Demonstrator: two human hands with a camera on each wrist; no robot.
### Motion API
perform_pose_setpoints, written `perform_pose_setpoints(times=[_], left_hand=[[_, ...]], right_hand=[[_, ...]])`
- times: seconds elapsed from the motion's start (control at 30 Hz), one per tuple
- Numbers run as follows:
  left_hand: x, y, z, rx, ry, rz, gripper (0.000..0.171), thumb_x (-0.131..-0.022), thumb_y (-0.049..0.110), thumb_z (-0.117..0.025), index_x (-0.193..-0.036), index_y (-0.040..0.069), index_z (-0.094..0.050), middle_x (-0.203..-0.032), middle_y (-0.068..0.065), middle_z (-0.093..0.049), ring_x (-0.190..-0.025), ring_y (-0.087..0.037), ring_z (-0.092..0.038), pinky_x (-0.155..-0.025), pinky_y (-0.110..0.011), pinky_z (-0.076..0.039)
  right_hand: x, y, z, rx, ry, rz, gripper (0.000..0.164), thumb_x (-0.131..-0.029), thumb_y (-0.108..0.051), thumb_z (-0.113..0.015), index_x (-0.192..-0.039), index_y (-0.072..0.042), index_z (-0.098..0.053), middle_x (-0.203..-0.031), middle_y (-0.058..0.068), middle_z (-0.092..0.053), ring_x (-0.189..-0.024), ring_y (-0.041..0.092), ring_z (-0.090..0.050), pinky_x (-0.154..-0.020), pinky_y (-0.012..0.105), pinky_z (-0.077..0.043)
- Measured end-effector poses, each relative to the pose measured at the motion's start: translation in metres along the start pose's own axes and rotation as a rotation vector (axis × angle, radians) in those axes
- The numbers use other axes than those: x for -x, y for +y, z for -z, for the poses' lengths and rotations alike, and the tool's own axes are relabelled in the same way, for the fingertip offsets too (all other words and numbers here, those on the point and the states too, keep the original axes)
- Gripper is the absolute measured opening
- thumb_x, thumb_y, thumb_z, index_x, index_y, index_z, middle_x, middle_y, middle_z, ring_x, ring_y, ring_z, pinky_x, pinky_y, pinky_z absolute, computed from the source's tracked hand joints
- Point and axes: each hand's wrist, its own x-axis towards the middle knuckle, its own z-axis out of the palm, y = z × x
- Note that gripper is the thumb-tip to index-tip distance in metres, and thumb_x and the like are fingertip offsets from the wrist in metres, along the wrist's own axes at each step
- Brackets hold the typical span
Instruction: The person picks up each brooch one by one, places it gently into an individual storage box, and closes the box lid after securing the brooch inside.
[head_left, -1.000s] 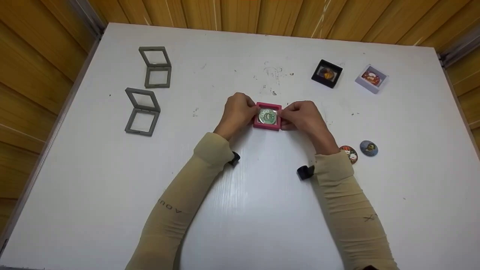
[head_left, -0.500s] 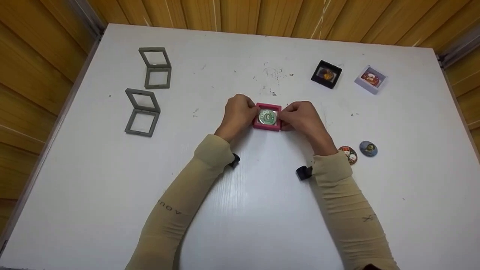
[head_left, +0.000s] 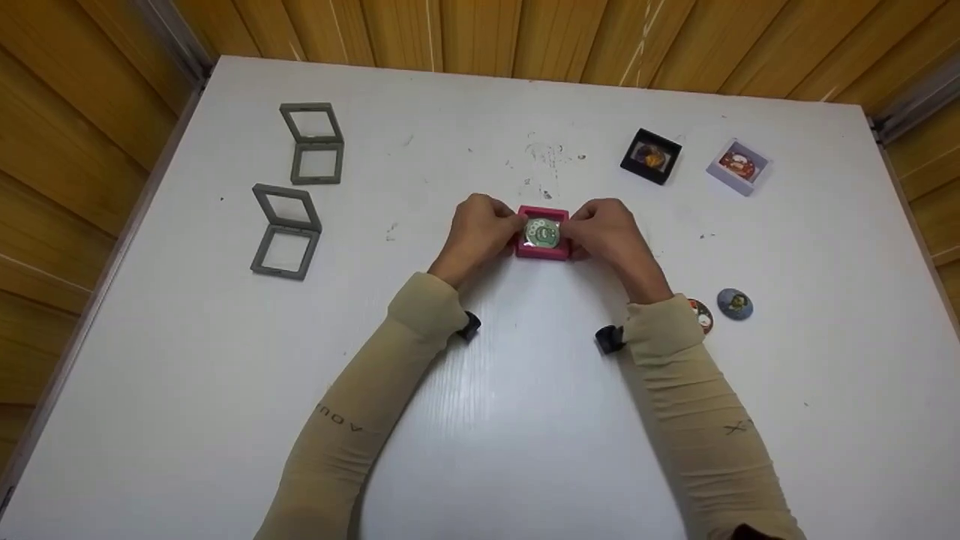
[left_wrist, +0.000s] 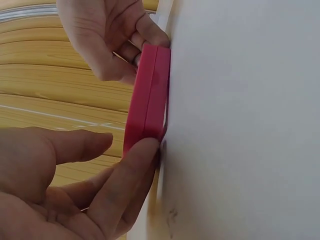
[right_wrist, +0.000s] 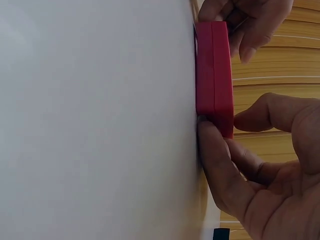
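Table (head_left: 187,375) first: how did it look?
White, with two beige sleeves (head_left: 375,382) reaching over it.

And the grip?
Left hand (head_left: 478,226) and right hand (head_left: 609,231) faced each other, bent fingers and thumbs only a little way apart, holding opposite sides of the pink frame (head_left: 543,254).

Where was that frame?
On the table, between them.

Anything inside?
Yes, a round green badge (head_left: 543,235), within its rim.
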Motion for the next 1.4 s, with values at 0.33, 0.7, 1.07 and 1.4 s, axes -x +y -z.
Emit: perform_pose_setpoints(times=[0.33, 0.7, 1.07, 1.4], left_hand=[[0.001, 0.004, 0.026, 0.029, 0.061, -0.009, 0.028, -0.103, 0.027, -0.073, -0.109, 0.001, -0.081, -0.095, -0.009, -0.075, -0.079, -0.018, -0.067, -0.07, -0.026, -0.055], [0.0, 0.0, 0.071, 0.009, 0.176, -0.144, 0.026, -0.102, 0.025, -0.072, -0.11, 0.002, -0.081, -0.103, -0.008, -0.076, -0.089, -0.02, -0.064, -0.077, -0.03, -0.051], [-0.002, -0.01, 0.085, -0.052, 0.253, -0.195, 0.025, -0.102, 0.023, -0.072, -0.115, 0.002, -0.079, -0.107, -0.009, -0.075, -0.098, -0.021, -0.067, -0.083, -0.033, -0.053], [0.001, -0.021, 0.113, -0.13, 0.326, -0.183, 0.026, -0.101, 0.021, -0.073, -0.115, 0.001, -0.079, -0.107, -0.013, -0.076, -0.095, -0.024, -0.067, -0.08, -0.033, -0.052]], right_hand=[[-0.011, -0.007, 0.005, 0.067, 0.029, -0.006, 0.019, -0.095, -0.015, -0.067, -0.103, 0.002, -0.068, -0.09, 0.01, -0.069, -0.07, 0.014, -0.066, -0.066, 0.026, -0.056], [-0.021, -0.011, 0.014, 0.088, 0.043, -0.007, 0.021, -0.096, -0.017, -0.066, -0.104, 0.002, -0.069, -0.095, 0.011, -0.07, -0.072, 0.014, -0.066, -0.069, 0.027, -0.057], [-0.034, -0.013, 0.026, 0.103, 0.044, -0.041, 0.031, -0.098, -0.02, -0.067, -0.116, 0.006, -0.069, -0.113, 0.017, -0.069, -0.089, 0.02, -0.064, -0.078, 0.03, -0.056], [-0.044, -0.016, 0.031, 0.113, 0.052, -0.056, 0.033, -0.101, -0.021, -0.065, -0.12, 0.005, -0.068, -0.114, 0.017, -0.068, -0.091, 0.021, -0.064, -0.076, 0.028, -0.056]])
